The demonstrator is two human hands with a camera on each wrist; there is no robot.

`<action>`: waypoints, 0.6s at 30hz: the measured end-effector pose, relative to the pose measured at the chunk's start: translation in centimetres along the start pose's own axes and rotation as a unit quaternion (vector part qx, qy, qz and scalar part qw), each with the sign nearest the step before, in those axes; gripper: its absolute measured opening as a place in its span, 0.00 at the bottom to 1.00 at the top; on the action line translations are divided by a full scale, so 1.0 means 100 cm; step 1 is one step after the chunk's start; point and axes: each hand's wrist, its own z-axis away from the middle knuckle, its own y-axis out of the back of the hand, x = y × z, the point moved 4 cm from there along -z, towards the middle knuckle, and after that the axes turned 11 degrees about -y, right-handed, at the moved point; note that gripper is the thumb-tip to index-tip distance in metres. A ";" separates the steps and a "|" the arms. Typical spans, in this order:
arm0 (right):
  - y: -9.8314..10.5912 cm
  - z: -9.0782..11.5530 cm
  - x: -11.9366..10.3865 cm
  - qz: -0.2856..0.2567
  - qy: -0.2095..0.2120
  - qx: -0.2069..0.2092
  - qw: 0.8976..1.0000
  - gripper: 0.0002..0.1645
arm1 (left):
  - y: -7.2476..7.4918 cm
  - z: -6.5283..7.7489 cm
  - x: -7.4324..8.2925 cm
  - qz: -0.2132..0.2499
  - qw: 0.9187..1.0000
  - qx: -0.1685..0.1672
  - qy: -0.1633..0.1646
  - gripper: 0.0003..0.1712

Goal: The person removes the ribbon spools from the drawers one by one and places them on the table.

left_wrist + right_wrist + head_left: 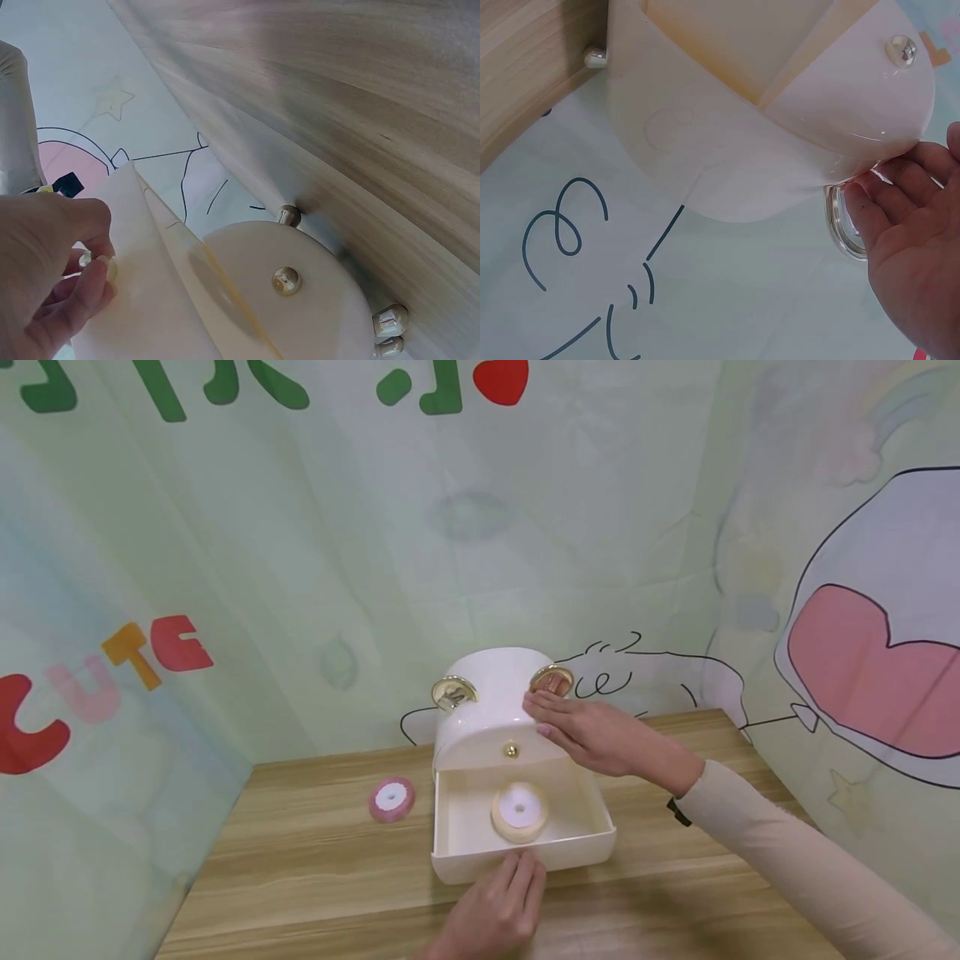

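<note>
White box (498, 693) stood upright on wooden table (315, 852), near the printed sheet (360, 568) at the back. Lower drawer (581, 853) drawn well out at the front, its inside fully exposed from above. Small knob (85, 258) on the drawer front is pinched between thumb and fingers of the left hand (495, 906); mostly covered, seen best from the left wrist. Grip there judged to be for control of the drawer, since the knob is the only obvious hold on that face.

Right hand (588, 731) laid on the box's rounded top, beside the right-side gold ring (557, 677); fingers rather straight, nothing clasped. Probably placed there so that the box is braced against sliding. Whether the ring itself is touched cannot be told.

Contents: one cream ribbon roll (520, 828) in the drawer, white face up, set toward the front wall; drawer floor seen bare on both sides of it. Pink ribbon roll (392, 799) left outside, flat on the table, just beside the box's left side, not touching it. Upper front panel (472, 752) closed, gold knob (511, 750) not held; what lies behind it is hidden.
</note>
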 end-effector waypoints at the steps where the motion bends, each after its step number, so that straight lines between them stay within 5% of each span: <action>1: 0.000 0.000 0.000 -0.001 -0.001 -0.002 1.000 0.29 | 0.000 0.000 0.000 0.000 1.000 0.000 -0.001 0.22; 18: -0.001 -0.001 0.002 -0.001 0.006 0.005 1.000 0.30 | 0.002 0.000 0.004 0.013 0.999 0.035 -0.013 0.20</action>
